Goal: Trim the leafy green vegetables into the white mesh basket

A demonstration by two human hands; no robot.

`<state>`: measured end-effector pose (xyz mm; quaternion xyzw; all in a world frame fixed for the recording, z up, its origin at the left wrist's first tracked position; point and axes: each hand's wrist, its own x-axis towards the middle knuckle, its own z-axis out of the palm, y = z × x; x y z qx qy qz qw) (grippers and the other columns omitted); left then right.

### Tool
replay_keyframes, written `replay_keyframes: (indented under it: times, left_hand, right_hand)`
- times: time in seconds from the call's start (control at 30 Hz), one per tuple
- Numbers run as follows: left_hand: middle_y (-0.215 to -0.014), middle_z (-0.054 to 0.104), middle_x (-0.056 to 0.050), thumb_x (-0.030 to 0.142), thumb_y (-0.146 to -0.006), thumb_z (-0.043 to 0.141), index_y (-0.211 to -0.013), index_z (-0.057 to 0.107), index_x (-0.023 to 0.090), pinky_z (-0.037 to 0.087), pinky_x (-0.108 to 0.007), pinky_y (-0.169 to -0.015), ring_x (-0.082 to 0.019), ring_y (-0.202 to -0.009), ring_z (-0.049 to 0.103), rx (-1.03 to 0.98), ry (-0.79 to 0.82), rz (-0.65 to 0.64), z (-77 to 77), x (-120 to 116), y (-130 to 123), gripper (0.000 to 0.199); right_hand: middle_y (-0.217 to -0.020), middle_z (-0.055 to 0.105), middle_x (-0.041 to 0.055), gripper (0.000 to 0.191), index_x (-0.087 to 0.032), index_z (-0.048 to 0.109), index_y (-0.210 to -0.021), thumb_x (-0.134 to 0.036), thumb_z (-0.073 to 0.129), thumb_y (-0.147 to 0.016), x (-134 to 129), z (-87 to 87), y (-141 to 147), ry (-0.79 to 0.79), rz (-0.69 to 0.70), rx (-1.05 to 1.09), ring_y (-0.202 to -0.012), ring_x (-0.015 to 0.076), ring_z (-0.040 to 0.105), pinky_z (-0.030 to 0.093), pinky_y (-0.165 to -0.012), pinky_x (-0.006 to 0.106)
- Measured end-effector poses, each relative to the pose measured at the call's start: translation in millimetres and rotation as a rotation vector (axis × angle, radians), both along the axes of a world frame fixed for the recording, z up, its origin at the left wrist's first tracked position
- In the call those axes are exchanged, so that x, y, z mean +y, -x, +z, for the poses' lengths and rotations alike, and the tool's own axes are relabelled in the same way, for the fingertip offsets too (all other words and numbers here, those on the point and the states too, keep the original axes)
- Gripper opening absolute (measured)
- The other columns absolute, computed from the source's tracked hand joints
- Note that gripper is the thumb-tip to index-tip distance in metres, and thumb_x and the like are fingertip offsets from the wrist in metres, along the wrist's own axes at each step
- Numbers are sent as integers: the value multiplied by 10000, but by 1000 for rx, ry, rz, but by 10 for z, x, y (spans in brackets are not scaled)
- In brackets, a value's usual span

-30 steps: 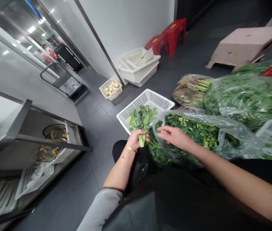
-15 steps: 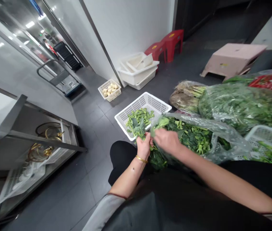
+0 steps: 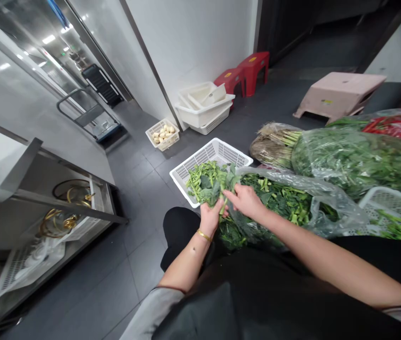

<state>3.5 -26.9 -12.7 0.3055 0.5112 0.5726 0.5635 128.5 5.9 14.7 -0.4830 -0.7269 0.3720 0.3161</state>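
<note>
A bunch of leafy greens (image 3: 210, 194) is gripped in my left hand (image 3: 210, 218), its leaves over the near edge of a white perforated basket (image 3: 234, 153). My right hand (image 3: 247, 202) is closed at the upper part of the same bunch, close to the left hand's fingers. More pale green sprigs (image 3: 200, 175) lie in the basket. Beside my right hand, an opened clear plastic bag (image 3: 331, 200) holds a heap of dark greens (image 3: 281, 196).
To the right lie a bagged bundle of greens (image 3: 359, 153), rooted stalks (image 3: 274, 141) and another white basket (image 3: 391, 200). Farther off are a small basket of pale round vegetables (image 3: 164, 134), stacked white tubs (image 3: 203, 111), red stools (image 3: 255, 71) and a pink stool (image 3: 342, 92). A steel shelf (image 3: 76, 208) stands left.
My right hand, blurred earlier over the bag's edge, has moved slightly left and now meets the greens in my left hand. The left hand has stayed nearly in place.
</note>
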Motion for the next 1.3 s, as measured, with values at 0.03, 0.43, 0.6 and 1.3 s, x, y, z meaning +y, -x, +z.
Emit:
replay_keyframes:
  times: [0.03, 0.43, 0.6, 1.3]
  left_hand:
    - [-528, 577, -7, 419, -625, 754, -717, 557, 117, 372, -214, -417, -85, -395, 491, -5, 17, 76, -21, 43, 31, 372]
    - [-495, 542, 21, 417, -673, 713, -730, 502, 156, 264, -193, -350, -58, -323, 396, -340, -57, -156, 61, -87, 134, 340]
    - [-540, 554, 16, 433, -668, 720, -723, 539, 147, 352, -196, -420, -65, -416, 467, -181, 12, 131, 51, -34, 76, 343]
    - [-519, 480, 21, 408, -731, 630, -750, 553, 127, 248, -195, -342, -49, -345, 356, -502, 135, -247, 149, -146, 180, 293]
  right_hand:
    - [-488, 571, 31, 290, -195, 524, -610, -376, 477, -831, -128, -33, 38, -96, 69, 8, -465, 140, 537, 418, -517, 258]
    - [-469, 556, 7, 399, -172, 562, -665, -552, 530, -785, 206, -18, 115, 179, 53, 213, -428, 143, 517, 405, -448, 257]
    - [-629, 610, 29, 258, -187, 601, -679, -392, 525, -816, -231, -60, 110, -342, 201, 99, -612, 140, 570, 429, -596, 241]
    - [-422, 520, -8, 418, -171, 564, -604, -552, 536, -775, 80, 43, 14, 374, 122, 435, -374, 121, 474, 408, -439, 253]
